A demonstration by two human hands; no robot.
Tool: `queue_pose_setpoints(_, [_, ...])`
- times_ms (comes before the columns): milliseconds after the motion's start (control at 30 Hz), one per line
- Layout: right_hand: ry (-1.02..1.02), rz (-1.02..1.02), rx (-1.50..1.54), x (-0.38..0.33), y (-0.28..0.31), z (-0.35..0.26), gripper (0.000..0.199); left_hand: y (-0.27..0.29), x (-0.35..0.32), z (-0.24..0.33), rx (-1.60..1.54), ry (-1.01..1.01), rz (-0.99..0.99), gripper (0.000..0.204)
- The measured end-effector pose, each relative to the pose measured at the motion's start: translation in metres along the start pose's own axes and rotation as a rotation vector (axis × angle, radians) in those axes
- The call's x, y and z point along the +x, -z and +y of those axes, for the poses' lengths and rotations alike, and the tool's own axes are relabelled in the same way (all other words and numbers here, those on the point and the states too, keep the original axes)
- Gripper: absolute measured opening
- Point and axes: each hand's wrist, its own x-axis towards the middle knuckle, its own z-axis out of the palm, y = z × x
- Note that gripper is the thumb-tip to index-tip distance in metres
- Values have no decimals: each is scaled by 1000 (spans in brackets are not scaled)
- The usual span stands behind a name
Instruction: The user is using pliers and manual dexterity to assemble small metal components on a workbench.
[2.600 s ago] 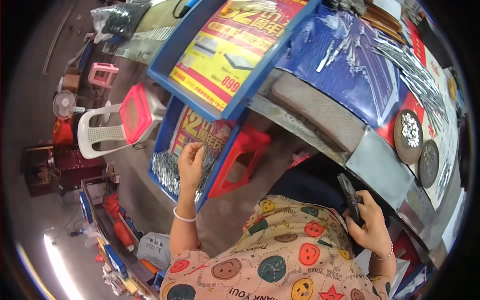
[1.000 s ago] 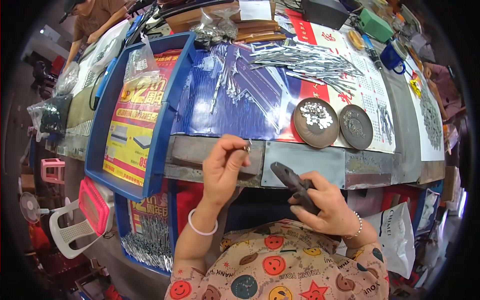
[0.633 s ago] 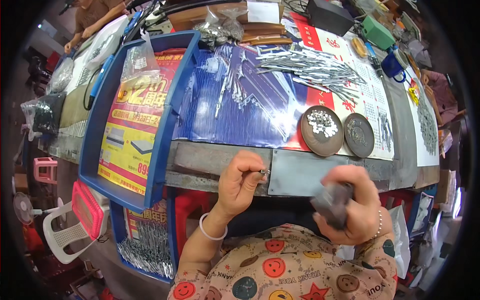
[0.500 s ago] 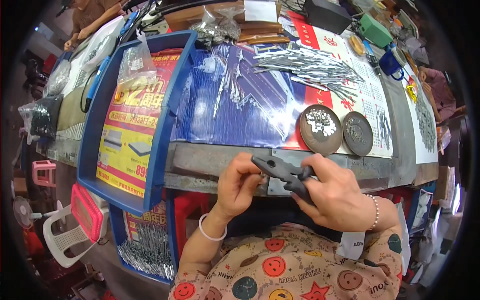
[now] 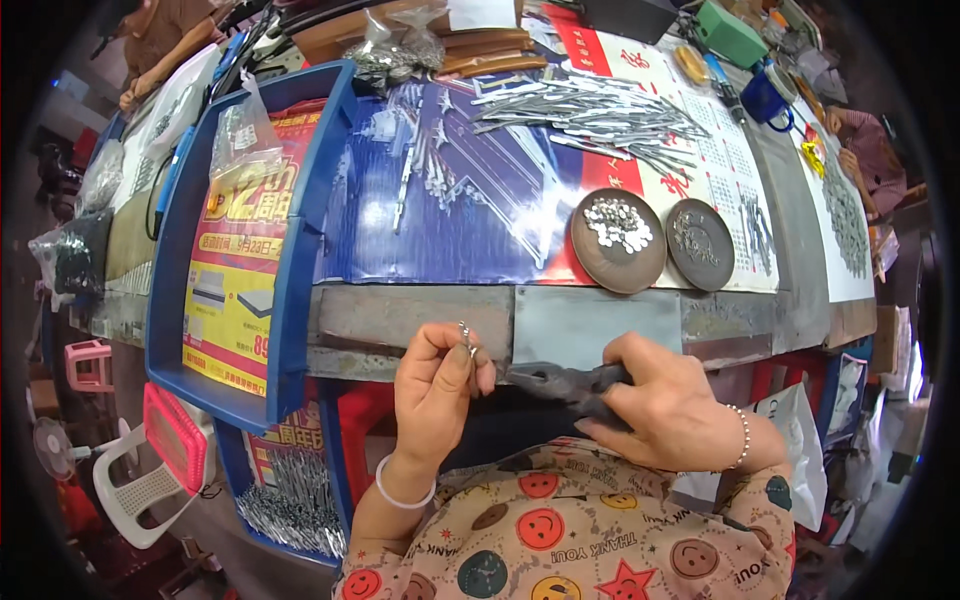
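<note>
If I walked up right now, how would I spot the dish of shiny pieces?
On the long grey workbench, find the red-and-white sheet right of the blue sheet. Near its front edge sits a round brown dish, just left of a smaller dish. Yours is the larger, heaped with bright silvery pieces; its neighbour's contents look darker.

One left hand [image 5: 432, 400] and one right hand [image 5: 665, 405], two bracelets [image 5: 401, 497], one pair of pliers [image 5: 575, 384], two brown dishes [image 5: 622, 272], two blue trays [image 5: 291, 300], one blue mug [image 5: 764, 98], one white chair [image 5: 125, 490], one fan [image 5: 52, 445] and one green box [image 5: 730, 36] show; the metal strips [image 5: 600, 120] are too many to count.
</note>
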Motion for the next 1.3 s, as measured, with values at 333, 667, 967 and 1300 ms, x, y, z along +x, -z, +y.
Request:
queue_pose_setpoints(333, [35, -87, -107, -28, -20, 15, 28, -20, -29, 1, 79, 255, 16, 12])
queue_pose_setpoints(667, [74, 10, -125, -42, -23, 19, 26, -31, -33, -1, 235, 252, 17, 10])
queue_pose_setpoints(967, [72, -12, -160, -42, -30, 20, 23, -32, -31, -8, 236, 212, 29, 8])
queue_pose_setpoints(1300, [-10, -159, 219, -38, -33, 24, 38, -23, -30, -11, 205, 174, 75, 10])
